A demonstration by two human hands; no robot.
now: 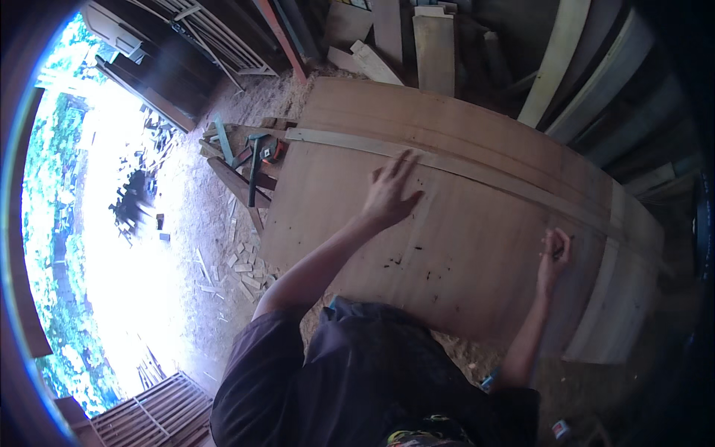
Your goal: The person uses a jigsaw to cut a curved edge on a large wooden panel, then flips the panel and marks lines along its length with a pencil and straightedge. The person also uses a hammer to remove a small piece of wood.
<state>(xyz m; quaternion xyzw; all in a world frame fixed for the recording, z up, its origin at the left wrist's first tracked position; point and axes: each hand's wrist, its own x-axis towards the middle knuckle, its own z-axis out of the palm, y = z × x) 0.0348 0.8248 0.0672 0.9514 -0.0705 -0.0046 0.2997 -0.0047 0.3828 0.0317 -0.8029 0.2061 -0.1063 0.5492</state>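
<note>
A broad sheet of plywood lies in front of me, with small dark marks on its near half. Across it runs a long, narrow wooden strip. My left hand is stretched out, its fingertips at the strip's near edge and its thumb spread apart. Farther right, my right hand is raised over the sheet with curled fingers. Whatever those fingers hold, if anything, is too small to make out. A hammer and a tape measure rest beside the sheet's left end.
Wooden offcuts litter the floor at left, near a pile of scrap wood. Long boards lean at the back right. A pale panel borders the sheet's right end. Bright daylight enters from the left, above a slatted wooden frame.
</note>
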